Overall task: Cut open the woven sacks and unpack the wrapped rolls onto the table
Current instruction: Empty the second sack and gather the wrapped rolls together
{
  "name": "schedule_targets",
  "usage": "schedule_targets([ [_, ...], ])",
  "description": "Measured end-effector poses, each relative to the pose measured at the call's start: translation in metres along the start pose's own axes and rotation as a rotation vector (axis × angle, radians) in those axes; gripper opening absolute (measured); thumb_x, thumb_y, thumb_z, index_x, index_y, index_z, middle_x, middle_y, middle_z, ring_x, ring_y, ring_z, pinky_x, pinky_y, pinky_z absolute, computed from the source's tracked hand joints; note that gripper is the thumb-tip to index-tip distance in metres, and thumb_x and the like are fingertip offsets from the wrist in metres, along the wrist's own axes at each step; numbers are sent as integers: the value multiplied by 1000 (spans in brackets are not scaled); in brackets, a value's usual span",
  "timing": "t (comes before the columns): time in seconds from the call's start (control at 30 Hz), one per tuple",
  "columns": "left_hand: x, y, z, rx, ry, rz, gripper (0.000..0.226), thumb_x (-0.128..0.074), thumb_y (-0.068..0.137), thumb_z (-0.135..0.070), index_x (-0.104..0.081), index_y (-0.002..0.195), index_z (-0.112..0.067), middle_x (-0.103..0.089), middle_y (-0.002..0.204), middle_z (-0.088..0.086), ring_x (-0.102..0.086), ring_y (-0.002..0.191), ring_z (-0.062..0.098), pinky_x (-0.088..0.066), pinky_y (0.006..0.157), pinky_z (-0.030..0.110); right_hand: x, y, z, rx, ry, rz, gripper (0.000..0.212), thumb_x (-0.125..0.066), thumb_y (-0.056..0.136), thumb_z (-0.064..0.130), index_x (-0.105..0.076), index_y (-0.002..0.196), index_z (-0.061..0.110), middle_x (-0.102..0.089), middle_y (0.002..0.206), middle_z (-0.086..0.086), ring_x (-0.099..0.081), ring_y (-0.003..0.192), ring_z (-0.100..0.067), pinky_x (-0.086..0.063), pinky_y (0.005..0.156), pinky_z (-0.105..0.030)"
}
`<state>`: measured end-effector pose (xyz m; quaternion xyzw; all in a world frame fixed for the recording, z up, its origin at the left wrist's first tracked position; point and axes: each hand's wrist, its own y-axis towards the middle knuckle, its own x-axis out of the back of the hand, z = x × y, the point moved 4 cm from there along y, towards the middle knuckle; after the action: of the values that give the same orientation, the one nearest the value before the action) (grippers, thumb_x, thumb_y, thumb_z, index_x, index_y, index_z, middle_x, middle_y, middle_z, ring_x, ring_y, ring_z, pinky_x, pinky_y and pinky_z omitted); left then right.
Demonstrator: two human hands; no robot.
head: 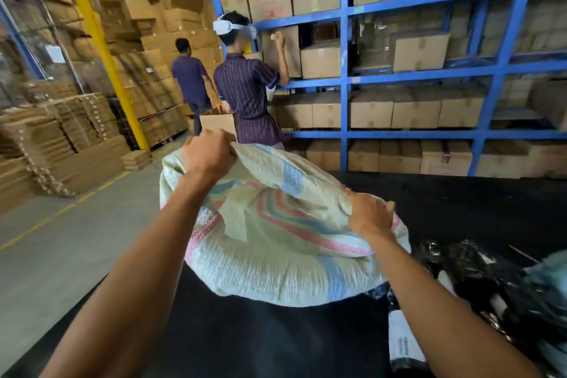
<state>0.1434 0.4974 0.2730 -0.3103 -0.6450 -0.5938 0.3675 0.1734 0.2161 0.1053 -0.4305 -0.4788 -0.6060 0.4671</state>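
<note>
A pale green woven sack (276,255) with pink and blue stripes is held up over the black table (245,341). My left hand (208,152) grips a bunched fold at the sack's far top edge. My right hand (371,216) grips the sack's right edge, lower and nearer to me. The sack sags between both hands and its underside hangs just above the table. Several rolls wrapped in black plastic (478,273) lie on the table at the right. A white-wrapped roll (402,337) lies beside my right forearm.
Blue steel shelving (346,77) filled with cardboard boxes stands behind the table. A person in a striped shirt (248,95) works at the shelf right beyond the sack; another person (190,77) walks away. Stacked flat cartons (61,138) and a yellow post (101,49) are at the left.
</note>
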Motion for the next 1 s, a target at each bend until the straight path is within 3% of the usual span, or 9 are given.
schedule_targets([
  [0.17, -15, 10, 3, 15, -193, 237, 37, -63, 81, -35, -71, 110, -13, -70, 106, 18, -65, 96, 40, -54, 81, 44, 41, -6, 57, 375, 436, 228, 138, -83, 61, 62, 15, 155, 37, 26, 162, -2, 24, 149, -24, 14, 116, -56],
  [0.27, -14, 15, 2, -116, -438, 490, 24, -75, 76, -20, -75, 95, -7, -74, 97, 16, -68, 93, 38, -56, 85, 51, 42, -19, 75, 401, 487, 239, 100, -81, 70, 44, -25, 153, 32, -32, 158, -1, -23, 149, -24, -11, 120, -53],
  [0.37, -11, 13, 20, -165, -215, 370, 28, -82, 77, -32, -75, 102, -21, -74, 100, 8, -67, 99, 31, -47, 96, 46, 32, -24, 58, 109, 879, 455, 14, -63, 85, 20, -60, 98, 15, -65, 93, -5, -67, 92, -25, -51, 77, -34],
  [0.47, -17, -4, 27, -161, 235, 136, 68, -76, 75, -54, -54, 138, -36, -55, 134, 6, -49, 130, 25, -21, 113, 51, 30, -27, 56, -59, 1258, 613, 15, -56, 89, 16, -67, 94, 6, -70, 85, -15, -67, 80, -29, -54, 83, -41],
  [0.57, -23, -22, -5, -385, 169, 207, 133, -84, 64, -54, 10, 157, -34, 2, 165, 12, 1, 153, 28, 16, 110, 64, 31, -26, 66, -87, 1291, 663, 31, -57, 83, 21, -71, 105, 5, -74, 97, -19, -69, 97, -36, -51, 99, -48],
  [0.63, -26, -39, -38, -572, 140, 218, 139, -85, 63, -46, 19, 154, -35, 3, 166, 8, 2, 153, 26, 23, 106, 63, 34, -21, 69, -40, 1285, 689, 41, -58, 75, 23, -70, 110, 4, -72, 105, -22, -68, 101, -38, -48, 102, -50],
  [0.8, -28, -46, -53, -458, -38, 224, 41, -65, 82, -40, -55, 121, -32, -68, 114, 0, -63, 110, 29, -36, 100, 48, 57, -16, 69, 248, 1244, 704, 46, -73, 73, 44, -71, 108, 14, -71, 110, -14, -68, 98, -29, -49, 96, -44],
  [0.93, -8, -25, -27, -107, -88, -15, 33, -63, 80, -27, -61, 112, -23, -67, 107, 8, -62, 101, 36, -44, 84, 43, 70, -11, 61, 584, 832, 401, 105, -75, 63, 74, -15, 147, 59, -22, 162, 11, -25, 148, -18, -18, 120, -53],
  [1.0, -5, -19, -17, 11, -283, -6, 39, -62, 77, -26, -64, 116, -25, -67, 104, 10, -62, 100, 39, -47, 83, 44, 61, -6, 54, 572, 419, 242, 128, -77, 54, 77, 1, 151, 52, -10, 164, 12, -10, 150, -13, 0, 121, -53],
])
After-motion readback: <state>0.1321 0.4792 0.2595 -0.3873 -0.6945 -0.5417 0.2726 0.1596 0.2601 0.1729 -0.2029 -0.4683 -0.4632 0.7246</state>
